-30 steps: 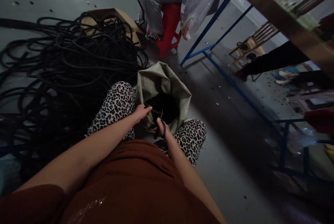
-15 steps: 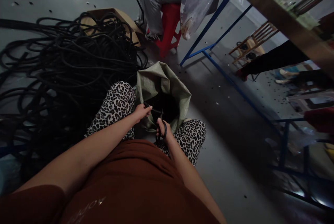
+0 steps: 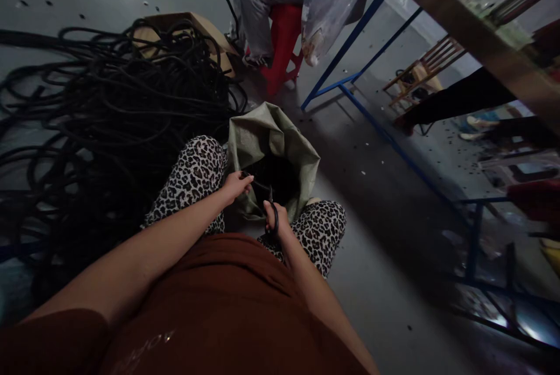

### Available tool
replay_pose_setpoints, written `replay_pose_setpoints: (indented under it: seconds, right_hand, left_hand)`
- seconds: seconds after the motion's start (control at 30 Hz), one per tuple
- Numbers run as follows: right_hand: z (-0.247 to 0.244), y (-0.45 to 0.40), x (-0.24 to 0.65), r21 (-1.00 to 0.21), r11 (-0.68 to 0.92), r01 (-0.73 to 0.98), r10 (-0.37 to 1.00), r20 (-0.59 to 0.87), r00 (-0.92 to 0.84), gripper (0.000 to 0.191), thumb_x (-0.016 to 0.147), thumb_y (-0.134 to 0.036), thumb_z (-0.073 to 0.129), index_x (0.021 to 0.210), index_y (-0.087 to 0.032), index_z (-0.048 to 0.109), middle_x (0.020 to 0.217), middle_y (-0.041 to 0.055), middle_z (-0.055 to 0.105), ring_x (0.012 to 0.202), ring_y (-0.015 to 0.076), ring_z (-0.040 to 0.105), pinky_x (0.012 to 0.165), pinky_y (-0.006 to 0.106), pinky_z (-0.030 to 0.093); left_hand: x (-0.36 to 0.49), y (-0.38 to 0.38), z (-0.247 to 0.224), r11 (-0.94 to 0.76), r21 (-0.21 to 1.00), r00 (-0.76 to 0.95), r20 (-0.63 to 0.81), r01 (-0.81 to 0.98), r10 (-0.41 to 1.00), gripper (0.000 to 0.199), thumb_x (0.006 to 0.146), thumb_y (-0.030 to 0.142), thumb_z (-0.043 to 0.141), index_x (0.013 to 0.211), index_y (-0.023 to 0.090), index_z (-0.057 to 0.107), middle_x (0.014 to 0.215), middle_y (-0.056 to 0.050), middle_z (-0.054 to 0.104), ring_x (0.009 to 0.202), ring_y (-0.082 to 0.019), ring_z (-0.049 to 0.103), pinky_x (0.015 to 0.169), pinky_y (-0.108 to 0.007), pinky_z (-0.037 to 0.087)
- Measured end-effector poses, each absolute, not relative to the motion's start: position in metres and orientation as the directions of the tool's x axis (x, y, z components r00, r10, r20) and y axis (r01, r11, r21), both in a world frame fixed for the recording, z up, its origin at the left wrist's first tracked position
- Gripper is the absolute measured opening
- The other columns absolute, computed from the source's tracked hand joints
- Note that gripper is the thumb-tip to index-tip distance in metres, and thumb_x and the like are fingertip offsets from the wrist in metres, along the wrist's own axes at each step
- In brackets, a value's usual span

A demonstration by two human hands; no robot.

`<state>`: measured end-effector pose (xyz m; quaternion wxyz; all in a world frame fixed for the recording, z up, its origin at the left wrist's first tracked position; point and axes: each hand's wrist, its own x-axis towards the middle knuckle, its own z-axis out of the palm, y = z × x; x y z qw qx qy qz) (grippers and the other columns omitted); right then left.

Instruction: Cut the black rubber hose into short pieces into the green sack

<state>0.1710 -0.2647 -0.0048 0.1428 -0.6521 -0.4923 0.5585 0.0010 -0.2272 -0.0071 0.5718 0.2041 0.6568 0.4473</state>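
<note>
Head view: we pinch a thin dark strand (image 3: 261, 186) in L hand (image 3: 237, 185), ctr frame; R hand (image 3: 280, 217) grips scissors (image 3: 275, 213), blades pointing up-frame, nr strand's R end. Strand's long axis slants down-right from L fingers, approx. crosswise to blades; contact unclear. Sack (image 3: 301, 142) rim just beside L hand; open room betw. hands, over its dark mouth.

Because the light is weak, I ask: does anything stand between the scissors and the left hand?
Only a thin dark strand, leading from the left hand toward the scissors in the right hand, above the open sack. Nothing else visible blocks the gap; whether strand and scissors touch is too dark to tell.
</note>
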Motion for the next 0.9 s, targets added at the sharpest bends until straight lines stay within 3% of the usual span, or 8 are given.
replay_pose_setpoints:
  seconds: [0.23, 0.4, 0.57, 0.9]
  right_hand:
    - [-0.009, -0.265, 0.173, -0.740, -0.469, 0.481, 0.808, -0.579, -0.103, 0.032, 0.086, -0.045, 0.047, 0.068, -0.018, 0.046, 0.040, -0.0071, 0.040, 0.028, 0.0093, 0.044, 0.029, 0.019, 0.033]
    - [-0.009, -0.263, 0.173, -0.725, -0.564, 0.395, 0.774, -0.631, -0.052, 0.036, 0.084, -0.051, 0.049, 0.078, -0.016, 0.051, 0.041, -0.0075, 0.043, 0.028, 0.0085, 0.044, 0.030, 0.017, 0.033]
    - [-0.011, -0.261, 0.170, -0.709, -0.607, 0.359, 0.725, -0.679, -0.114, 0.046, 0.084, -0.059, 0.043, 0.091, -0.015, 0.053, 0.046, -0.0049, 0.050, 0.033, 0.0104, 0.051, 0.034, 0.018, 0.038]
    - [-0.015, -0.260, 0.166, -0.687, -0.625, 0.370, 0.682, -0.712, -0.170, 0.049, 0.086, -0.058, 0.042, 0.101, -0.013, 0.054, 0.053, -0.0011, 0.057, 0.038, 0.0114, 0.055, 0.037, 0.018, 0.039]
  left_hand:
    - [0.000, -0.227, -0.009, 0.505, 0.821, -0.283, -0.567, -0.265, 0.774, 0.018, 0.069, 0.024, 0.069, 0.075, 0.013, 0.056, 0.065, 0.001, 0.058, 0.048, -0.007, 0.055, 0.046, -0.019, 0.043]
    - [-0.001, -0.226, -0.009, 0.507, 0.809, -0.288, -0.583, -0.299, 0.760, 0.019, 0.069, 0.024, 0.070, 0.076, 0.013, 0.056, 0.064, 0.001, 0.058, 0.048, -0.007, 0.055, 0.046, -0.019, 0.044]
    - [-0.002, -0.225, -0.010, 0.505, 0.796, -0.313, -0.599, -0.333, 0.737, 0.017, 0.072, 0.023, 0.067, 0.077, 0.013, 0.054, 0.063, 0.001, 0.058, 0.050, -0.008, 0.056, 0.047, -0.020, 0.045]
    - [0.000, -0.229, -0.009, 0.533, 0.779, -0.243, -0.616, -0.331, 0.749, 0.023, 0.067, 0.025, 0.072, 0.075, 0.013, 0.055, 0.062, 0.001, 0.058, 0.049, -0.008, 0.056, 0.047, -0.020, 0.045]
